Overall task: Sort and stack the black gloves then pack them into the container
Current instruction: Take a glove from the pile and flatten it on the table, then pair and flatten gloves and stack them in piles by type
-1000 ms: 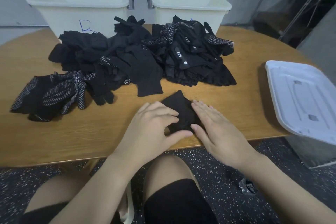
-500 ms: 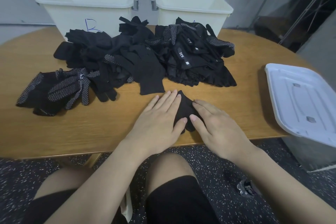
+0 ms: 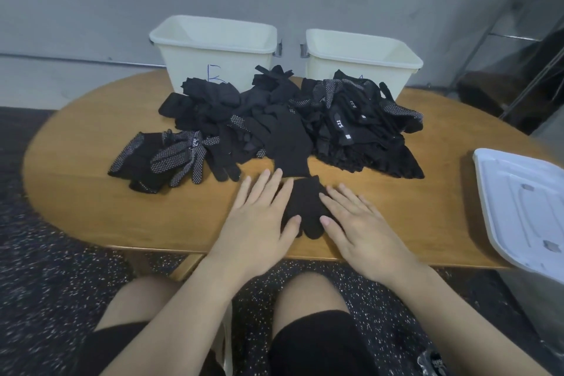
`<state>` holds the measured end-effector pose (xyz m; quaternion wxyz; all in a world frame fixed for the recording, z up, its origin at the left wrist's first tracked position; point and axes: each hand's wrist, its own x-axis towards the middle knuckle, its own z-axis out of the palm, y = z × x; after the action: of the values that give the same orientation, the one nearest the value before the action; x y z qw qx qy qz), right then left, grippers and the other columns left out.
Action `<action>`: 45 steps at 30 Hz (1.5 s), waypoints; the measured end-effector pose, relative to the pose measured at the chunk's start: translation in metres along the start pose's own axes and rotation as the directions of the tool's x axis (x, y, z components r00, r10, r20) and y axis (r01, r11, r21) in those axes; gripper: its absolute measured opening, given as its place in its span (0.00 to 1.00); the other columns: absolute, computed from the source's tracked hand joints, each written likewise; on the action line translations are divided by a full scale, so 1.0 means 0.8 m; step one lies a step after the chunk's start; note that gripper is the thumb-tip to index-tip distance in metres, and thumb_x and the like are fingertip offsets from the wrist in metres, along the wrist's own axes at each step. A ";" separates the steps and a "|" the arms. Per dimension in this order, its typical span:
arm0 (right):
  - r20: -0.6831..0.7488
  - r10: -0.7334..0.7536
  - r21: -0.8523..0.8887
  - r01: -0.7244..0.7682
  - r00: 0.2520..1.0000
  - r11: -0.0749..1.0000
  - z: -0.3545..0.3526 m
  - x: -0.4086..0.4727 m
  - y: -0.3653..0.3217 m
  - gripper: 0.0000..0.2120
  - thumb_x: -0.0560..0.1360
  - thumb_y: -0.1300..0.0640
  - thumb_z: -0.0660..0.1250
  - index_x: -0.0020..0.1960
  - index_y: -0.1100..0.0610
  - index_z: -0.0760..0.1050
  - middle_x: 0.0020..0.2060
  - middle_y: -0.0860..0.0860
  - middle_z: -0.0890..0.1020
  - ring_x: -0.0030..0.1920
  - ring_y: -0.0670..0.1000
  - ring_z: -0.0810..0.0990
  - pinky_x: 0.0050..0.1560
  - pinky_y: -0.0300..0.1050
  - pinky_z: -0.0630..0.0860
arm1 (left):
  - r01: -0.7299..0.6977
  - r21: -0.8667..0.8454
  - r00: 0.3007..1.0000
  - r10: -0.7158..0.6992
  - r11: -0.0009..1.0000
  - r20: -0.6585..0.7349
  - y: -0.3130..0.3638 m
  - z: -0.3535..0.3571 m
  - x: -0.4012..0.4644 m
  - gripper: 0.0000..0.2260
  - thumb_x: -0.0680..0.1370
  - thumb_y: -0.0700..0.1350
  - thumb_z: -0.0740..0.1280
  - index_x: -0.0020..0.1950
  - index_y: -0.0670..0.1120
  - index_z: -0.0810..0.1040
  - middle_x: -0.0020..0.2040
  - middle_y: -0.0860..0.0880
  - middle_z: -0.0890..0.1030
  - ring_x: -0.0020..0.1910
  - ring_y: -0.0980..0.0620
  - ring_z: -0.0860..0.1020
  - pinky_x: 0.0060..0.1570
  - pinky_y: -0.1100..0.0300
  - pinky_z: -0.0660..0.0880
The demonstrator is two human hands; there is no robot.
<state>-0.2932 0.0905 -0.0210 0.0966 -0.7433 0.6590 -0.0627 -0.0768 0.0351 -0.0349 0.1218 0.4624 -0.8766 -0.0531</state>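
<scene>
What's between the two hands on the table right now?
In the head view, a plain black glove lies flat between the left hand and right hand; both hands rest open on its edges.

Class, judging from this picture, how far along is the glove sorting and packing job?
Early. Done: little shows; the dotted gloves lie apart. In hand: both hands, left and right, flatten one plain glove. Left: the big pile remains unsorted; neither bin shows gloves inside.
</scene>
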 end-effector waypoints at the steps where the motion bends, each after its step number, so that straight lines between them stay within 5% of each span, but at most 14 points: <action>1: -0.009 -0.007 0.019 0.007 1.000 1.000 0.001 -0.001 -0.006 0.31 0.83 0.38 0.42 0.84 0.47 0.50 0.82 0.40 0.48 0.81 0.40 0.39 0.83 0.47 0.43 | -0.012 0.004 1.000 0.012 1.000 0.005 -0.004 -0.003 -0.004 0.30 0.84 0.61 0.43 0.85 0.51 0.50 0.85 0.50 0.48 0.83 0.52 0.43 0.81 0.50 0.40; 7: -0.070 -0.089 0.088 0.095 0.994 0.992 0.013 0.004 -0.044 0.31 0.85 0.39 0.47 0.84 0.45 0.41 0.82 0.38 0.42 0.81 0.39 0.41 0.81 0.42 0.45 | 0.002 0.015 1.000 -0.002 1.000 0.028 -0.045 -0.017 -0.034 0.31 0.82 0.61 0.40 0.84 0.54 0.54 0.84 0.52 0.53 0.83 0.55 0.49 0.80 0.56 0.39; 14: -0.045 -0.272 0.141 0.275 0.961 0.951 0.023 0.032 -0.112 0.27 0.86 0.41 0.42 0.84 0.43 0.42 0.81 0.35 0.41 0.78 0.34 0.33 0.81 0.40 0.42 | 0.062 -0.011 0.998 -0.061 0.998 0.016 -0.112 -0.040 -0.093 0.30 0.83 0.60 0.43 0.84 0.53 0.56 0.84 0.52 0.54 0.83 0.55 0.46 0.79 0.59 0.38; 19: -0.035 -0.343 0.193 0.343 0.939 0.919 0.029 0.055 -0.154 0.27 0.87 0.41 0.43 0.84 0.44 0.46 0.81 0.35 0.43 0.78 0.33 0.34 0.79 0.38 0.41 | 0.084 0.006 0.993 -0.084 0.996 0.081 -0.150 -0.065 -0.118 0.32 0.81 0.62 0.40 0.85 0.54 0.50 0.84 0.55 0.48 0.82 0.59 0.40 0.78 0.61 0.35; 23: 0.009 -0.358 0.115 0.355 0.934 0.928 0.039 0.071 -0.169 0.27 0.87 0.40 0.42 0.84 0.45 0.47 0.82 0.39 0.46 0.80 0.37 0.38 0.80 0.40 0.38 | 0.055 0.028 0.997 -0.057 0.998 0.052 -0.159 -0.071 -0.118 0.30 0.84 0.60 0.46 0.84 0.49 0.53 0.84 0.54 0.53 0.83 0.57 0.45 0.80 0.60 0.40; 28: 0.005 -0.312 0.052 0.311 0.950 0.949 0.048 0.082 -0.172 0.28 0.86 0.39 0.38 0.84 0.46 0.44 0.83 0.41 0.45 0.81 0.41 0.39 0.81 0.45 0.37 | 0.124 0.046 0.965 -0.109 0.991 -0.238 -0.172 -0.083 -0.072 0.20 0.86 0.54 0.55 0.74 0.46 0.72 0.69 0.50 0.74 0.70 0.47 0.69 0.69 0.52 0.65; 35: -0.067 -0.270 0.088 0.276 0.960 0.957 0.042 0.073 -0.175 0.28 0.85 0.40 0.36 0.84 0.46 0.40 0.81 0.38 0.41 0.79 0.37 0.33 0.80 0.41 0.35 | 0.330 0.248 0.943 -0.309 0.911 -0.123 -0.186 -0.084 0.034 0.27 0.79 0.67 0.60 0.61 0.45 0.77 0.59 0.45 0.78 0.62 0.42 0.72 0.65 0.47 0.66; 40: -0.110 -0.211 0.237 0.231 0.971 0.944 0.041 0.077 -0.169 0.31 0.83 0.38 0.36 0.84 0.46 0.47 0.81 0.37 0.47 0.79 0.34 0.38 0.79 0.36 0.38 | 0.341 0.171 0.938 -0.323 0.924 -0.128 -0.191 -0.088 0.056 0.08 0.76 0.52 0.64 0.44 0.48 0.72 0.50 0.46 0.79 0.57 0.42 0.74 0.60 0.48 0.68; 45: -0.161 -0.208 0.292 0.248 0.965 0.924 0.046 0.078 -0.167 0.31 0.84 0.39 0.40 0.84 0.48 0.53 0.81 0.37 0.52 0.80 0.34 0.41 0.79 0.34 0.41 | 0.397 -0.076 0.875 -0.402 0.915 -0.269 -0.204 -0.111 0.060 0.08 0.79 0.45 0.61 0.41 0.46 0.75 0.42 0.47 0.79 0.48 0.41 0.76 0.49 0.49 0.71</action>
<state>-0.1480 0.0458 -0.0288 0.1619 -0.7849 0.5548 -0.2233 0.0512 -0.0951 0.0252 0.2345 0.6351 -0.7357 -0.0194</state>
